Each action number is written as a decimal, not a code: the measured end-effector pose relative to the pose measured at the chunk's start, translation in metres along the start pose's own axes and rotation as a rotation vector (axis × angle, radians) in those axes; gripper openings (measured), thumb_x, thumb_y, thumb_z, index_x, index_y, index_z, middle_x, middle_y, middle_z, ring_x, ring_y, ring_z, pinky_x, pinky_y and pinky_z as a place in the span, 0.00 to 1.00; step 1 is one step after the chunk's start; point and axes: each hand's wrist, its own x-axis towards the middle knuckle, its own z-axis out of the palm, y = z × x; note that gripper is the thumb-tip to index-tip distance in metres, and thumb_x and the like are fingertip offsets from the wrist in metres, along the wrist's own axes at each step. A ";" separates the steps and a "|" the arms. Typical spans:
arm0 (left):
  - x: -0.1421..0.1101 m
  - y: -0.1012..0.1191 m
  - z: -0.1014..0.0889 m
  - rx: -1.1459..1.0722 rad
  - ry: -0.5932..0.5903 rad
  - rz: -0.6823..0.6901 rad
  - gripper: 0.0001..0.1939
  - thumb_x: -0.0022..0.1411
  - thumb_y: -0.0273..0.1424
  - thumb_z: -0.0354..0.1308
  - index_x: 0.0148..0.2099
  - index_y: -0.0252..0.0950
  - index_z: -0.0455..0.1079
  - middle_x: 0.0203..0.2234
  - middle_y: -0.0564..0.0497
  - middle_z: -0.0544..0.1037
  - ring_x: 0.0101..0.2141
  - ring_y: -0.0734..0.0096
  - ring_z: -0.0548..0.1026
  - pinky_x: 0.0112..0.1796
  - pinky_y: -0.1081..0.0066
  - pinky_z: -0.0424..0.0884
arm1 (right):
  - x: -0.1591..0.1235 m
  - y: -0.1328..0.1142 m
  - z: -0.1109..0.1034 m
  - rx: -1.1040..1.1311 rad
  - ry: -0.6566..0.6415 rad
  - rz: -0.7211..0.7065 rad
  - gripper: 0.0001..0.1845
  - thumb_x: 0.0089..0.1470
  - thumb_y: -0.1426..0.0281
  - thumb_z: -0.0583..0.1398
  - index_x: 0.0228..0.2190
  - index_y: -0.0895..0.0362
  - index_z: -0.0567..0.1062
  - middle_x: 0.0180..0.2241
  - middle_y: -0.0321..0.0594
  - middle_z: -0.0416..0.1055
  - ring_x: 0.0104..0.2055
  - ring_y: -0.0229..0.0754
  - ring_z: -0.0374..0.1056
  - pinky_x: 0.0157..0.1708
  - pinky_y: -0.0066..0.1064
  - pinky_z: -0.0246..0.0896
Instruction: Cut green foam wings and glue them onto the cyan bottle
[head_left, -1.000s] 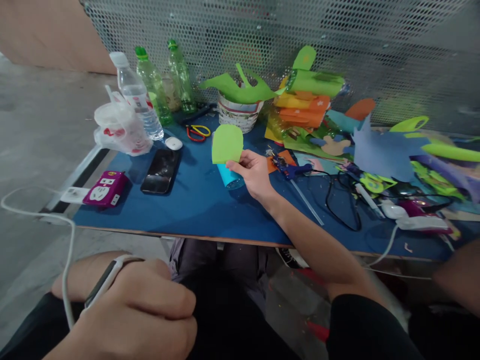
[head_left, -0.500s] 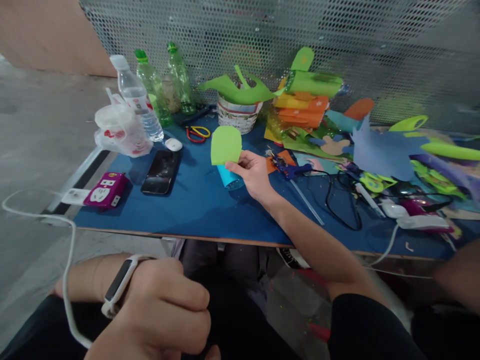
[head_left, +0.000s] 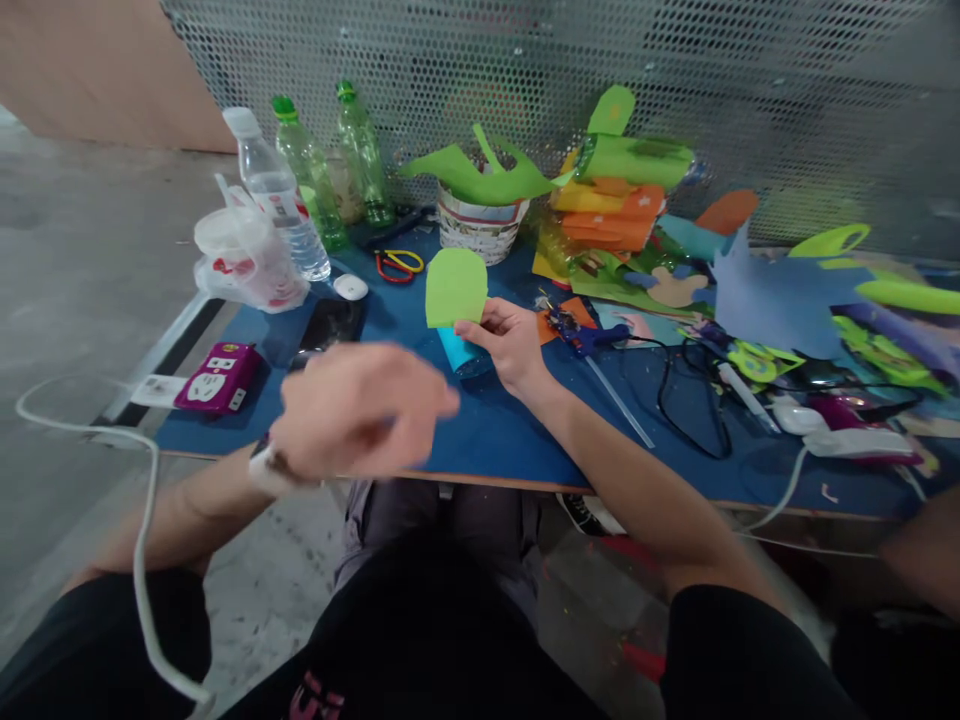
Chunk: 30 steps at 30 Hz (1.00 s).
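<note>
In the right hand [head_left: 512, 348]: one green cutout [head_left: 456, 287] (two green bottles [head_left: 365, 155] standing beyond).

Left hand [head_left: 364, 410] blurred, 1 black phone [head_left: 334, 321] partly hidden behind.

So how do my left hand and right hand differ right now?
The left hand is blurred; the right hand is fairly sharp. The right hand grips the lime-green piece near its lower corner, while nothing shows clearly in the left hand. The left hand has a white wristband at its wrist; the right hand's wrist is bare. Both hands are ungloved.
</note>
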 end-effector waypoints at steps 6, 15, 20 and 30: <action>0.046 -0.118 0.051 -0.204 0.428 -0.043 0.13 0.86 0.49 0.63 0.51 0.47 0.79 0.24 0.59 0.65 0.20 0.76 0.61 0.25 0.68 0.62 | -0.001 -0.001 -0.001 -0.013 -0.019 -0.032 0.28 0.43 0.46 0.87 0.33 0.49 0.86 0.33 0.35 0.86 0.35 0.43 0.80 0.41 0.39 0.81; -0.004 -0.160 0.087 -0.420 0.186 -0.247 0.31 0.82 0.64 0.60 0.40 0.42 0.69 0.21 0.59 0.64 0.19 0.78 0.59 0.21 0.72 0.57 | -0.003 -0.002 0.001 -0.026 0.030 -0.025 0.32 0.41 0.43 0.87 0.36 0.48 0.85 0.34 0.34 0.87 0.35 0.43 0.80 0.40 0.40 0.83; -0.005 -0.143 0.088 -0.313 0.041 -0.234 0.27 0.82 0.57 0.64 0.39 0.39 0.75 0.24 0.57 0.70 0.22 0.77 0.62 0.24 0.71 0.58 | -0.004 0.000 0.002 -0.048 0.032 -0.052 0.32 0.45 0.42 0.86 0.37 0.49 0.85 0.36 0.35 0.86 0.36 0.43 0.80 0.41 0.40 0.84; -0.008 -0.138 0.089 -0.510 -0.014 -0.411 0.34 0.85 0.59 0.59 0.32 0.39 0.74 0.20 0.54 0.75 0.18 0.77 0.69 0.22 0.72 0.64 | -0.004 -0.001 0.003 -0.029 0.051 -0.062 0.31 0.45 0.41 0.87 0.33 0.49 0.85 0.30 0.33 0.82 0.31 0.41 0.77 0.35 0.37 0.79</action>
